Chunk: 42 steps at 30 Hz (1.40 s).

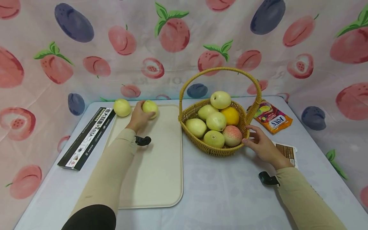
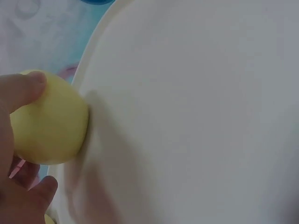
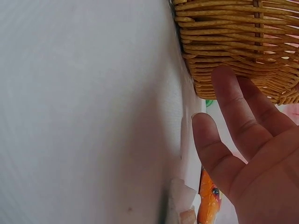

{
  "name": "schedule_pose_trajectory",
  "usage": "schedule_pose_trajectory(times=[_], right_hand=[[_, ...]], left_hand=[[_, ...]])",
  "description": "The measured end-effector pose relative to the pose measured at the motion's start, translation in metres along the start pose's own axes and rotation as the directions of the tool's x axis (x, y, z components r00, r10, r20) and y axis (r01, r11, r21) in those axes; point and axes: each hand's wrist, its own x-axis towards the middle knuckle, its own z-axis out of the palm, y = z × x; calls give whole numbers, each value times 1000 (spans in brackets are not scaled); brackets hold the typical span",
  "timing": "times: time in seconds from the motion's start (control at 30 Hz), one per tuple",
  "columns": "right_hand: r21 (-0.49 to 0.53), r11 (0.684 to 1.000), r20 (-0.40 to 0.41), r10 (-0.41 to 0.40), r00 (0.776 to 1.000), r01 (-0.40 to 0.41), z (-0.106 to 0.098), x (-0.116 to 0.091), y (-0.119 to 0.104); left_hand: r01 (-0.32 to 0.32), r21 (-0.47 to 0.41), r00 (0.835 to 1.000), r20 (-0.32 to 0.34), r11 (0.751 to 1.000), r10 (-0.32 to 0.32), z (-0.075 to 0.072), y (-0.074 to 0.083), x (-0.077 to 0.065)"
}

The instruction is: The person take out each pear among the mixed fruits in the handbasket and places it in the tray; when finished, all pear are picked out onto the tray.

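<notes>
My left hand [image 1: 139, 117] grips a round yellow-green fruit [image 1: 150, 109] over the far end of the beige tray [image 1: 155, 166]. In the left wrist view the thumb presses on the fruit [image 2: 56, 119]. A second yellow-green fruit [image 1: 122, 107] sits left of this hand, at the tray's far left corner. My right hand [image 1: 265, 146] touches the right side of the wicker basket [image 1: 214, 150]. In the right wrist view its fingers [image 3: 236, 109] lie fairly straight against the weave. The basket holds several pale green fruits [image 1: 216, 121], an orange [image 1: 231, 115] and a peach [image 1: 232, 135].
A long black-and-white PASTA box [image 1: 87, 139] lies along the tray's left side. Right of the basket is an orange FOX'S packet [image 1: 273, 116], with a brown-and-white packet [image 1: 287, 153] partly under the right arm. The basket's tall handle [image 1: 219, 68] arches over the fruit.
</notes>
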Motion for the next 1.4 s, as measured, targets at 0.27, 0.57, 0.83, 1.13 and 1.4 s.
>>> schedule_pose_trajectory(times=[0.27,0.57,0.83,1.13,1.4], right_hand=[[4,1000,2,1,1000,-1,1,0,0],[14,1000,-1,-1,1000,1,-1,0,0],[14,1000,-2,-9,1000,9,0,0,0],[9,1000,-8,-7,1000,7,0,-1,1],[11,1000,-14,-23,1000,23,2,1,3]], left_hand=[[-40,-15,998,-50,999,39,-3,-3,-1],[-27,-66,996,-89,997,21,7,3,4],[9,-45,994,-107,999,-14,13,9,8],[14,-47,985,-170,999,-21,25,11,13],[10,-5,982,-190,1000,-10,28,13,17]])
